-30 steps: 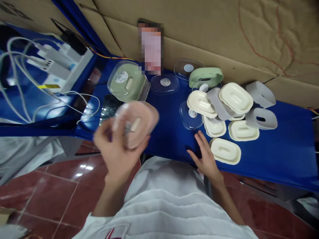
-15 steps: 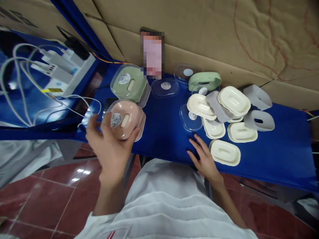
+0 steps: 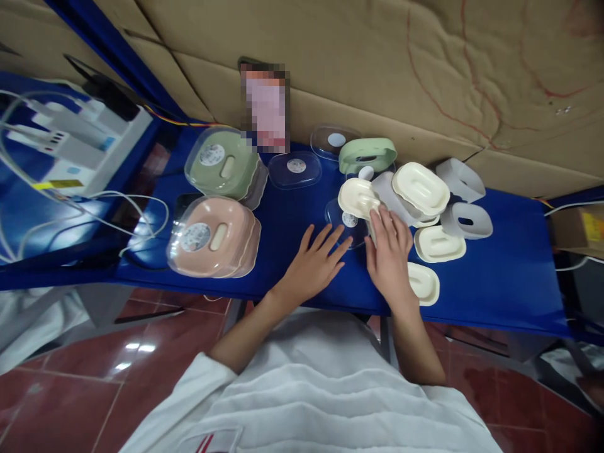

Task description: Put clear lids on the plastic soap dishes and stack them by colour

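My left hand (image 3: pixel 311 267) is open, fingers spread over the blue table beside a clear lid (image 3: pixel 333 229) with a round sticker. My right hand (image 3: pixel 391 258) reaches over the cream plastic pieces, its fingers stretched out and partly covering a cream oval tray beneath them; I cannot tell how firmly it touches. Another cream tray (image 3: pixel 357 196) lies just beyond the fingertips, and a cream tray (image 3: pixel 425 283) sits partly behind my right wrist. A pink oval box (image 3: pixel 236 242) under a clear lid stands at the left, in front of a green box (image 3: pixel 236 179) with a clear lid.
A phone (image 3: pixel 267 107) leans against the cardboard wall (image 3: pixel 330 38). Grey sleeves (image 3: pixel 467 220), a green ring (image 3: pixel 368 154) and more clear lids (image 3: pixel 296 170) lie along the back. A power strip (image 3: pixel 94 163) with white cables is at the left.
My left hand has left the pink box and moved right to the table's middle. My right hand has moved forward onto the cream trays. The view has shifted right.
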### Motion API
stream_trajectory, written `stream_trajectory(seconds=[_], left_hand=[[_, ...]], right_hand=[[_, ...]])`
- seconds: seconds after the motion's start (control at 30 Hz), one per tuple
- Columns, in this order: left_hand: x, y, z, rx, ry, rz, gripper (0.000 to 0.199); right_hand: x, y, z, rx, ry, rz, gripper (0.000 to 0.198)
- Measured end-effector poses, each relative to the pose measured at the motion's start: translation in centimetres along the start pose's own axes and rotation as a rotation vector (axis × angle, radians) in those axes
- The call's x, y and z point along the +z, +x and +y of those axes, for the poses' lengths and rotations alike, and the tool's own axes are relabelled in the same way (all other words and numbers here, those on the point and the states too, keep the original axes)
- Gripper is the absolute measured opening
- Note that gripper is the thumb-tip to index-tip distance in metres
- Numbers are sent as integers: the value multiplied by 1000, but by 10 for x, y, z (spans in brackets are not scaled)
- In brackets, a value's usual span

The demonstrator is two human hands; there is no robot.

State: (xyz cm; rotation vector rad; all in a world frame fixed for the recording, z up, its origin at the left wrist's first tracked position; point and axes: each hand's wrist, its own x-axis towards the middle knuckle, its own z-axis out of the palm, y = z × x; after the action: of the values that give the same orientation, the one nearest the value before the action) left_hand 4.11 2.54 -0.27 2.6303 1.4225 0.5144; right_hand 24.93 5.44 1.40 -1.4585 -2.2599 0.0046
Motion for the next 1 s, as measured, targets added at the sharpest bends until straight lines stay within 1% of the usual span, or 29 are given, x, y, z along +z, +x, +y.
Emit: stream_trajectory(seconds=[0.1, 0.2, 0.27, 0.33, 0.43, 0.5, 0.53, 0.63, 0.67, 0.7, 0.8, 0.83, 0.9, 1.0], left_hand=[[0, -12, 0, 7, 25, 10, 43], [-4, -36, 0, -7, 10, 89, 36], [-5, -49, -3, -87, 18, 144, 32], [-3, -56, -10, -194, 56, 196, 32], [0, -55, -22, -292, 99, 255, 38], [1, -49, -26, -312, 92, 273, 44], [1, -45, -27, -307, 83, 273, 46], [-1, -34, -26, -224, 72, 213, 49], [-2, -31, -25, -179, 72, 183, 48], [-3, -29, -23, -137, 69, 161, 43], [-4, -27, -20, -36, 35, 122, 24], [-3, -28, -18, -13, 18, 105, 22], [-2, -30, -16, 18, -20, 66, 28], [1, -34, -11, 25, -53, 36, 47]], right_hand=[[6, 11, 8, 3, -87, 15, 49], [10, 9, 8, -45, -93, 43, 35], [10, 4, 2, -86, -68, 39, 32], [9, -2, -8, -137, -26, 6, 33], [5, -8, -19, -222, 41, -52, 31], [2, -8, -17, -215, 30, -28, 31], [1, -6, -14, -171, -3, 9, 33], [-1, 0, 6, 68, -151, 133, 47], [-2, 3, 13, 129, -179, 155, 50], [-2, 4, 19, 163, -183, 166, 48], [-5, 4, 27, 151, -86, 202, 31], [-7, 2, 26, 132, -43, 211, 29], [-12, -7, 18, 79, 21, 210, 28], [-22, -26, 4, -33, 70, 183, 39]])
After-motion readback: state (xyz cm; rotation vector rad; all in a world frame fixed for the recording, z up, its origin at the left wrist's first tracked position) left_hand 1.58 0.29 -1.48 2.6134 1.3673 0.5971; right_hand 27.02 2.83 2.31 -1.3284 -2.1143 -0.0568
